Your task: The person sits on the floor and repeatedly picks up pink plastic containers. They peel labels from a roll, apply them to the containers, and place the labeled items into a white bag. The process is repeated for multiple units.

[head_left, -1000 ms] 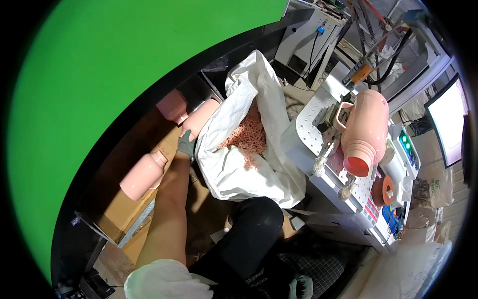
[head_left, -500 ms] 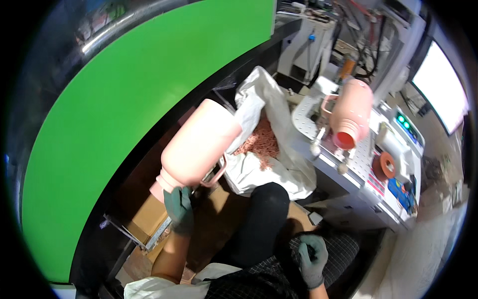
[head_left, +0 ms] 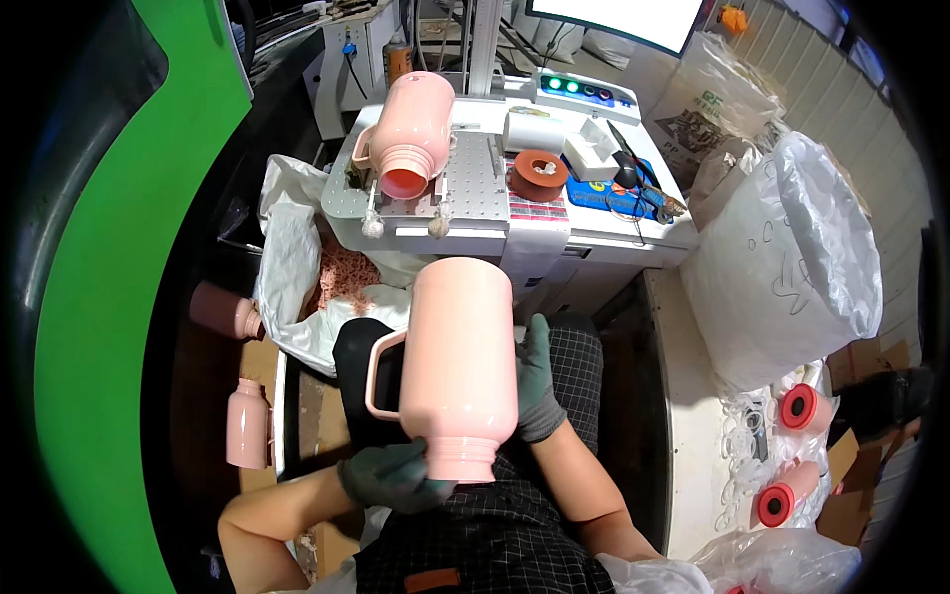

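A glossy pink jug [head_left: 460, 346] lies tilted over my lap, its side handle on the left and its threaded neck toward me. My left hand [head_left: 396, 475], in a grey-green glove, is closed at the neck, with some fingertips hidden beneath it. Against the jug's right side rests my gloved right hand [head_left: 537, 386], with part of its fingers behind the body. Ahead, a second pink jug [head_left: 416, 119] lies on a perforated metal plate [head_left: 480, 178], its open mouth facing me.
A white bench [head_left: 633, 223] carries a brown tape roll [head_left: 539, 175] and a control box [head_left: 586, 91]. Pink shavings [head_left: 346, 274] fill a white sack [head_left: 287, 198] at left. More pink jugs [head_left: 247, 426] lie beside the green panel [head_left: 99, 297]. A tall white sack [head_left: 782, 257] stands right.
The view has swung right. The held jug has moved from the left to over my lap, and my right hand has risen from my thigh to its side.
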{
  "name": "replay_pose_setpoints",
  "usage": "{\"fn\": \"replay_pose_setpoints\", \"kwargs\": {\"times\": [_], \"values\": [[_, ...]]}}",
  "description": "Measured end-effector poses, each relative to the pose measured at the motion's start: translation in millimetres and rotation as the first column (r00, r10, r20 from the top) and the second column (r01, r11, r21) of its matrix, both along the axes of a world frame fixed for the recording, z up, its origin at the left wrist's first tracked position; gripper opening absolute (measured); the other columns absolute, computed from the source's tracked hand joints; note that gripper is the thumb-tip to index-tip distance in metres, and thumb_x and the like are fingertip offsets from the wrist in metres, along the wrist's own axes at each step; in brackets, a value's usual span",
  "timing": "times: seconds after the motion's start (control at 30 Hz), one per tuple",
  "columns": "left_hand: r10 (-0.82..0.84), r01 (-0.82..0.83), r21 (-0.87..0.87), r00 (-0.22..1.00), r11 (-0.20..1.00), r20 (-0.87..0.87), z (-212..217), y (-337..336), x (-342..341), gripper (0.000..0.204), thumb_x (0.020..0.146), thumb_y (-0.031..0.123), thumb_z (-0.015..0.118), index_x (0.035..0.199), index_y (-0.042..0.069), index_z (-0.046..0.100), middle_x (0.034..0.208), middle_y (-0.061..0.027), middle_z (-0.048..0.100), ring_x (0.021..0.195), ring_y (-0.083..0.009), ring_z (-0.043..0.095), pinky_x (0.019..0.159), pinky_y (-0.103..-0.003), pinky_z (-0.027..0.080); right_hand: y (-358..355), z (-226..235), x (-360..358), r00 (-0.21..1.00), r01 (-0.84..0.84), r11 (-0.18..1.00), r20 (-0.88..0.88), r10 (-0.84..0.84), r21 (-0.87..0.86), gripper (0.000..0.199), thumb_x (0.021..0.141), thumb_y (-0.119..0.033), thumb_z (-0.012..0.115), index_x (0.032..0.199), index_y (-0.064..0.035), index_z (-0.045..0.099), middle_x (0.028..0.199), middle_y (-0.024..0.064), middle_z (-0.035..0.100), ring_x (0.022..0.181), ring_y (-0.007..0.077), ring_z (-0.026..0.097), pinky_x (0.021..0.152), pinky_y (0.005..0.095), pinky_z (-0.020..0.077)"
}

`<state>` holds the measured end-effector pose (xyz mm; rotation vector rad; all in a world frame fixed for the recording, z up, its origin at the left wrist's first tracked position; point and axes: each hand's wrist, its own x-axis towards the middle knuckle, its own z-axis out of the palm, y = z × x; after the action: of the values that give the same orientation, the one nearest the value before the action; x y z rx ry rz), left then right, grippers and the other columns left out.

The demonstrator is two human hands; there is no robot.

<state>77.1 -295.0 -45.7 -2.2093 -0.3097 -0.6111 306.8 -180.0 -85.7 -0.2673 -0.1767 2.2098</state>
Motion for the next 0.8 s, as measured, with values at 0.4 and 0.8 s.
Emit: {"fn": "replay_pose_setpoints", "kwargs": {"times": [0.4, 0.8], "values": [[0.36, 0.147, -0.703, 0.775, 0.696, 0.519, 25, -5, 20, 0.028, 0.086, 0.007, 0.072, 0.113, 0.005, 0.067, 0.121, -0.0153, 0.065, 0.104, -0.0357, 0.065, 0.087, -0.045, 0.056, -36, -23, 29, 0.507, 0.073, 0.804, 0.672, -0.54, 0.59, 0.107, 0.084, -0.021, 0.076, 0.165, 0.0009, 0.011, 0.158, 0.0197, 0.038, 0.142, 0.0297, 0.044, 0.119, 0.0435, 0.0379], [0.778, -0.49, -0.611, 0.476, 0.621, 0.41, 4, 127, 75, 0.053, 0.087, 0.008, 0.063, 0.139, 0.016, 0.059, 0.138, -0.0094, 0.055, 0.124, -0.0338, 0.055, 0.097, -0.048, 0.046, -81, 8, -5, 0.248, -0.013, 0.801, 0.778, -0.577, 0.598, 0.13, 0.067, -0.021, 0.096, 0.164, 0.0043, 0.013, 0.155, 0.0223, 0.04, 0.14, 0.0304, 0.045, 0.117, 0.0428, 0.04]]}}
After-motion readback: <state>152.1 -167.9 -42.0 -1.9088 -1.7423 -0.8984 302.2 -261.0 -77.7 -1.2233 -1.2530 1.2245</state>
